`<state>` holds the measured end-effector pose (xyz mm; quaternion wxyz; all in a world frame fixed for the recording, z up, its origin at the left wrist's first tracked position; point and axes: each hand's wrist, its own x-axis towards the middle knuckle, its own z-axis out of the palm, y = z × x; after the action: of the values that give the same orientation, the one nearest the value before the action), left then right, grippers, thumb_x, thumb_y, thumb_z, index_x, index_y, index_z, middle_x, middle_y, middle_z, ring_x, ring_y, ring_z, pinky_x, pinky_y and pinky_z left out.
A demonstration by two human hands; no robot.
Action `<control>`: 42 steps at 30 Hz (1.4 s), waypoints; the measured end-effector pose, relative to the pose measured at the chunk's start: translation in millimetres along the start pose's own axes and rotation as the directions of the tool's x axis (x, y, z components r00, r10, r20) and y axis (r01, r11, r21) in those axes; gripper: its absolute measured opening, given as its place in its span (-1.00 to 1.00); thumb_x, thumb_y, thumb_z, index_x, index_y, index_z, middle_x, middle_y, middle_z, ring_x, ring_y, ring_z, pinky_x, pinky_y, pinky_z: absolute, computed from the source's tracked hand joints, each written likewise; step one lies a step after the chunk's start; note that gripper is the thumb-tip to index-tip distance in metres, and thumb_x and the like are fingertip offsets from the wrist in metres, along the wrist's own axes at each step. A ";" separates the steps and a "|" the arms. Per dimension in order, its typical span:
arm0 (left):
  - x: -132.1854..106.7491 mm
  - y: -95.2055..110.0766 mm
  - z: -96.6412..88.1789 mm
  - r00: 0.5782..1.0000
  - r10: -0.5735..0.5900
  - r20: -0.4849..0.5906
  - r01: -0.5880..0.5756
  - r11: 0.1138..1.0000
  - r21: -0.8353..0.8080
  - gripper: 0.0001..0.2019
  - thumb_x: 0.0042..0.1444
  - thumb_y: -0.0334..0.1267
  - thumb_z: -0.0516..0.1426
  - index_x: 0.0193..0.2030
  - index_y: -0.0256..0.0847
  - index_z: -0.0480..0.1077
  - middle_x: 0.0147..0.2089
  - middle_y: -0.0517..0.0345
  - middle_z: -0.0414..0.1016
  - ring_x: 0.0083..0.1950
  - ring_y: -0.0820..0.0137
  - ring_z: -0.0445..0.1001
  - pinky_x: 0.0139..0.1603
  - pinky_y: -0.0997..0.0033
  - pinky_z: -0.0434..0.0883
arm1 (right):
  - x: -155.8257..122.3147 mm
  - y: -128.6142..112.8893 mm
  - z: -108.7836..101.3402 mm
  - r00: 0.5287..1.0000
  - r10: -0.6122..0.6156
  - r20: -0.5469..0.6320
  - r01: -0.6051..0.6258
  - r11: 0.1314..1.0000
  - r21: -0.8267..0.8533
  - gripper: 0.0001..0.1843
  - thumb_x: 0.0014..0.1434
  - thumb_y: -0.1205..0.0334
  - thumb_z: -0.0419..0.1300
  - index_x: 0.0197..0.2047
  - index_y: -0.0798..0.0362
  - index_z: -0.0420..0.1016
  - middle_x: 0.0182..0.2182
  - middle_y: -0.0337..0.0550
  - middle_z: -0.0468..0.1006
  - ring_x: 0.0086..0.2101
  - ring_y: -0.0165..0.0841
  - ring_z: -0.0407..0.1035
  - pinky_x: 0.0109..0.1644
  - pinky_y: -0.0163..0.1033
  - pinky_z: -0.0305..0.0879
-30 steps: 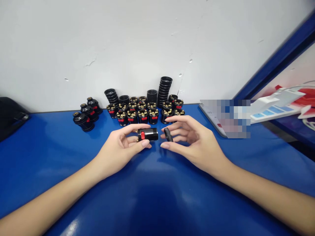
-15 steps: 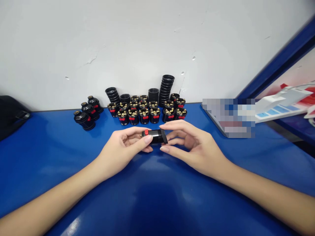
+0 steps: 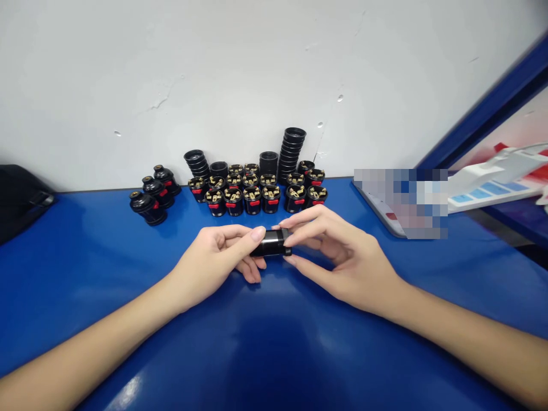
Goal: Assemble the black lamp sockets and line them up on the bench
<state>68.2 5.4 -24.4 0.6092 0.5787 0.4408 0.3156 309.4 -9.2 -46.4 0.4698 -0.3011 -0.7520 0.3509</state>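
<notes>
- Pale wall (image 3: 240,68) at the far side, glossy blue worktop (image 3: 261,354) below!
- Left hand (image 3: 225,251): grip closed around the black cylinder (image 3: 269,244), mid-scene, nearer than the far rows of black-and-red pieces (image 3: 252,202).
- Right hand (image 3: 338,251): grip pinching the black ring (image 3: 287,250) at the cylinder's right end!

Black cylinder (image 3: 270,244) between fingers (image 3: 306,230)

Black cylinder (image 3: 270,244), sideways, ring (image 3: 288,250) at right end
</notes>
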 end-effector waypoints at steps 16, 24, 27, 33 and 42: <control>-2.7 -17.9 -12.7 0.557 0.796 0.238 -0.688 0.281 0.669 -0.61 0.36 -0.49 0.23 0.25 -0.06 0.40 0.14 0.04 0.65 0.14 0.32 0.65 0.24 0.27 0.56 | 2.3 -2.8 2.0 0.961 0.268 0.072 -0.277 0.918 0.282 -0.65 0.33 0.28 0.43 0.13 0.00 0.50 -0.09 -0.09 0.73 -0.12 -0.24 0.74 0.06 -0.16 0.70; -2.4 -19.8 -10.9 0.809 0.572 0.137 -0.513 0.572 0.640 -0.41 0.48 0.13 0.10 0.50 -0.08 0.12 0.07 -0.03 0.63 0.13 0.16 0.62 0.26 0.02 0.45 | 4.4 -3.0 2.8 0.960 0.280 0.018 -0.272 0.917 0.293 -0.63 0.23 0.31 0.49 0.08 0.03 0.56 -0.11 -0.09 0.75 -0.14 -0.26 0.74 0.06 -0.19 0.70; -3.9 -19.0 -8.1 0.862 0.498 0.098 -0.437 0.629 0.643 -0.63 0.59 -0.08 -0.04 0.43 -0.08 0.20 -0.18 0.16 0.61 -0.05 0.27 0.63 0.23 0.07 0.42 | 3.6 -4.3 3.3 0.961 0.275 0.026 -0.271 0.922 0.275 -0.62 0.22 0.31 0.50 0.07 0.05 0.56 -0.10 -0.08 0.75 -0.13 -0.28 0.73 0.08 -0.21 0.69; -2.4 -22.2 -9.4 0.755 0.644 0.118 -0.571 0.560 0.600 -0.38 0.33 -0.29 0.33 0.41 0.02 0.16 0.07 0.11 0.63 0.12 0.23 0.62 0.30 0.11 0.40 | 1.4 -4.8 2.3 0.955 0.297 0.027 -0.296 0.932 0.209 -0.66 0.25 0.27 0.47 0.06 0.04 0.57 -0.16 -0.12 0.72 -0.23 -0.33 0.71 -0.02 -0.26 0.69; -2.8 -22.3 -0.9 0.789 0.613 0.046 -0.468 0.550 0.691 -0.34 0.36 -0.01 0.30 0.45 -0.02 0.12 0.06 0.04 0.57 0.10 0.16 0.55 0.24 -0.03 0.39 | 2.6 -4.6 2.3 0.950 0.310 0.044 -0.310 0.913 0.266 -0.67 0.25 0.26 0.48 0.04 0.01 0.54 -0.17 -0.16 0.70 -0.22 -0.34 0.71 -0.05 -0.28 0.67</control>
<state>63.4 0.4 -45.7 0.1827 0.8297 0.3815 0.3641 305.7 -10.3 -42.0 0.4444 -0.3494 -0.6402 0.5202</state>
